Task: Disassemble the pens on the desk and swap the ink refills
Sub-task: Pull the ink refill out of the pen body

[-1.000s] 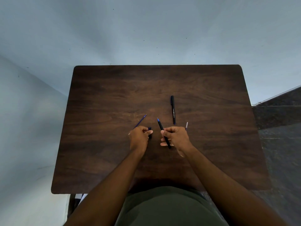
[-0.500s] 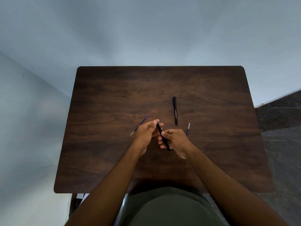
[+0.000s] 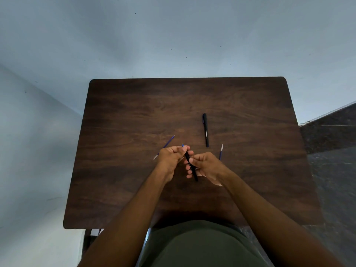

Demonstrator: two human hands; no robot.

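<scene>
A blue ink refill (image 3: 164, 147) lies loose on the desk (image 3: 134, 189), partly hidden behind the left hand (image 3: 170, 158), whose fingertips pinch the tip end of a black pen barrel (image 3: 190, 164). The right hand (image 3: 206, 166) grips that barrel's lower half. Reassembly seems underway; next likely comes twisting the tip section home. Further right lie the capped black pen (image 3: 205, 130) and a second refill (image 3: 221, 152).

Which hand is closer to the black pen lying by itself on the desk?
The right hand. The lone black pen lies just beyond it, slightly toward the far side of the desk. The left hand is farther off, to the pen's left.
</scene>
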